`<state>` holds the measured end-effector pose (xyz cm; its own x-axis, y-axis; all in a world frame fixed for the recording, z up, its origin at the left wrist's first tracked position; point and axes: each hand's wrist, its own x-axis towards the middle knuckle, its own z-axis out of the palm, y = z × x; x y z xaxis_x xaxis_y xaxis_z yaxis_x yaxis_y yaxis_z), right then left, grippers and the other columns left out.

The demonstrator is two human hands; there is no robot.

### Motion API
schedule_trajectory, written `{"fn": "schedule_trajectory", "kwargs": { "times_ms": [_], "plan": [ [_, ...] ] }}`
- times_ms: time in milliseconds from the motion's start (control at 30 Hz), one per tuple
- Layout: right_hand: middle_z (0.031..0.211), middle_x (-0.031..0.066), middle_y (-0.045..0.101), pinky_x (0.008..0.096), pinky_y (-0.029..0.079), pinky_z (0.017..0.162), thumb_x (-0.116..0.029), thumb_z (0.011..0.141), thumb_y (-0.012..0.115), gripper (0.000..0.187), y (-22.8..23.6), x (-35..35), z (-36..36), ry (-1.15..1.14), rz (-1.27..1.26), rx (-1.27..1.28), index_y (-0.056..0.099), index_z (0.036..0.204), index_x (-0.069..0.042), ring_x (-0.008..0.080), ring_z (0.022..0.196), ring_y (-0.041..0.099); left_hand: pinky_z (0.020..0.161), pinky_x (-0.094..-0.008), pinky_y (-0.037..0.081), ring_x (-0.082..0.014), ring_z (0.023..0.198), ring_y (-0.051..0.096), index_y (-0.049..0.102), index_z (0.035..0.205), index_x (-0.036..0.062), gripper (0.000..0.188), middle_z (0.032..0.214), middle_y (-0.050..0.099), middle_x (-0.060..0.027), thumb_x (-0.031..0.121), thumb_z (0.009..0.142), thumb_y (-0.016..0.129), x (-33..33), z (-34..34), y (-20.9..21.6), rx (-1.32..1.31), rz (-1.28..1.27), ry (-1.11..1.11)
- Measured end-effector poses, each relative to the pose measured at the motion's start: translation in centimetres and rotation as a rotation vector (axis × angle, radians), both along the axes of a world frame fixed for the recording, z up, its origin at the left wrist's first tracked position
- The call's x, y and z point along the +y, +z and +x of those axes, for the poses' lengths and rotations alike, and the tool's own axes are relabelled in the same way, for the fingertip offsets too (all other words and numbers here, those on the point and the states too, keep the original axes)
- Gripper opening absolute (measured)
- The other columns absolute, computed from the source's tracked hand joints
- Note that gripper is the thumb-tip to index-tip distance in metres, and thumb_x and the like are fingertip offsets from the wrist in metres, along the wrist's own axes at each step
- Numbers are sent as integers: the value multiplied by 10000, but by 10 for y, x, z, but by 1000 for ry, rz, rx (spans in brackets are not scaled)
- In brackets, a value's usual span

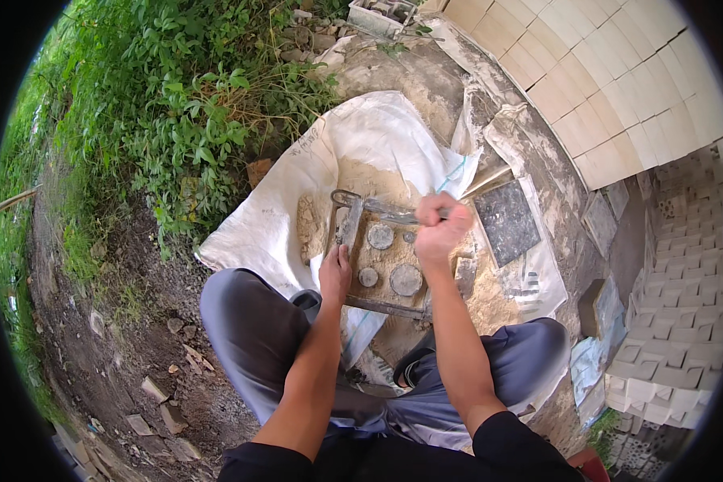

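Note:
A rectangular moulding frame (352, 227) with worn, dusty bars stands on a sack between my knees. Pale sand (387, 255) fills it. Several round grey discs of different sizes lie in the sand, among them a large disc (406, 279) at the near right and another disc (380, 235) farther back. My left hand (335, 275) grips the frame's left side, fingers over the bar. Above the frame's far right corner my right hand (443, 226) is closed in a fist; what sits inside it is mostly hidden by the fingers.
The white woven sack (273, 209) spreads under the frame, with loose sand on it. A dark square plate (507, 222) lies at the right. Stacked pale blocks (667, 321) and a tiled wall (602, 88) stand farther right. Leafy plants (177, 104) grow at the left.

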<state>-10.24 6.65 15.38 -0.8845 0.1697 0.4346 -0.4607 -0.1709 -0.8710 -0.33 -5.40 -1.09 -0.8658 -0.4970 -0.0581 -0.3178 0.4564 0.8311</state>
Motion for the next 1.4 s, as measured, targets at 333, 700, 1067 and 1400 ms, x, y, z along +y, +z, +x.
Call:
{"fn": "schedule_trajectory", "kwargs": {
  "times_ms": [333, 700, 1067, 1400],
  "plan": [
    [439, -22, 210, 291, 123, 424, -637, 864, 328, 639, 74, 39, 1, 97, -369, -149, 248, 492, -123, 109, 408, 171, 663, -490, 416, -431, 778, 553, 568, 854, 20, 351, 796, 592, -236, 302, 951, 381, -2, 2, -2, -10, -59, 9],
    [449, 3, 291, 278, 161, 415, -581, 881, 345, 628, 0, 42, -6, 0, -157, -132, 266, 484, -100, 101, 418, 249, 690, -493, 420, -442, 803, 546, 580, 874, 10, 359, 823, 590, -249, 306, 949, 391, -2, 1, -1, -51, -86, -10],
    [449, -8, 315, 265, 174, 414, -538, 906, 338, 647, -24, 70, -8, -56, -113, -79, 358, 472, -59, 95, 417, 283, 672, -494, 403, -448, 780, 542, 566, 867, 10, 354, 792, 585, -252, 309, 949, 393, 0, 3, -8, -19, -78, -36],
    [449, -10, 306, 265, 178, 416, -567, 896, 347, 661, 58, 90, -3, 50, -231, -113, 329, 468, -65, 95, 416, 273, 671, -491, 394, -443, 788, 541, 571, 884, 26, 355, 791, 576, -254, 316, 953, 379, 2, 4, -5, -25, -61, -19]
  ]
}}
